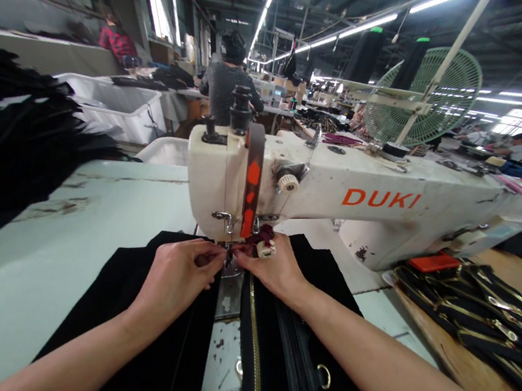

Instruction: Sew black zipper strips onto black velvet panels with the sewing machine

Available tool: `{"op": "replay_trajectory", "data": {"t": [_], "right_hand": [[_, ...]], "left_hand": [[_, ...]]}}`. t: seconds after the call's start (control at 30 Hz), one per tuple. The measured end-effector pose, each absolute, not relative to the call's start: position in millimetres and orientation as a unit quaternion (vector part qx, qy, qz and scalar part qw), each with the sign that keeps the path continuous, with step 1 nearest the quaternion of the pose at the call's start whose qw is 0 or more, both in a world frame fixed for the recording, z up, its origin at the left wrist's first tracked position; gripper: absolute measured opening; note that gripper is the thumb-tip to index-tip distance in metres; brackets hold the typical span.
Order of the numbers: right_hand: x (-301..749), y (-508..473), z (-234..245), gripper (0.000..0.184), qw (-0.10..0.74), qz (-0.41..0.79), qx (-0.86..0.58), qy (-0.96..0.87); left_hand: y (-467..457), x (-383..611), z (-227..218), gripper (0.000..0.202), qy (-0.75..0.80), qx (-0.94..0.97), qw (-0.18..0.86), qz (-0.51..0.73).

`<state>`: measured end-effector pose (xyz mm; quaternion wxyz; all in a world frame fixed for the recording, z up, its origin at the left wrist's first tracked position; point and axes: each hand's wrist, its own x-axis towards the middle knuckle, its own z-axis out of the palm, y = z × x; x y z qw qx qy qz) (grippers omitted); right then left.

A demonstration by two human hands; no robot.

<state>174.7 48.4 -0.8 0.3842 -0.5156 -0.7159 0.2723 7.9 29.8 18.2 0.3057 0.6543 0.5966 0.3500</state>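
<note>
At the needle of a white sewing machine [321, 184], my two hands meet fingertip to fingertip. My left hand [180, 271] is pinched, thumb against fingers, just left of the needle; whatever lies in the pinch is too small to make out. My right hand [277, 266] is also closed in a pinch, right beside the presser foot, its hold hidden too. Under my left wrist lies a black fabric panel [114, 304]. Beneath my right forearm is another black piece [338, 368] with a gold zipper [253, 340], a dark strap [298, 366] and a gold ring [323, 377].
Black zippers with gold teeth [492, 312] and a red object [435, 263] lie on a wooden board at right. Black cloth pieces [10, 147] are heaped at left. Behind are a white bin [108, 109], a green fan [454, 99] and a seated person [231, 81].
</note>
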Motion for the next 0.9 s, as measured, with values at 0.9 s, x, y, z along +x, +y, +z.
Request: {"op": "replay_trajectory", "data": {"t": [0.9], "right_hand": [[175.3,48.9,-1.7,0.007,0.380,0.251,-0.511,-0.729]], "left_hand": [[27.9,7.2,14.5,0.031,0.583,0.690,0.255,0.344]]}}
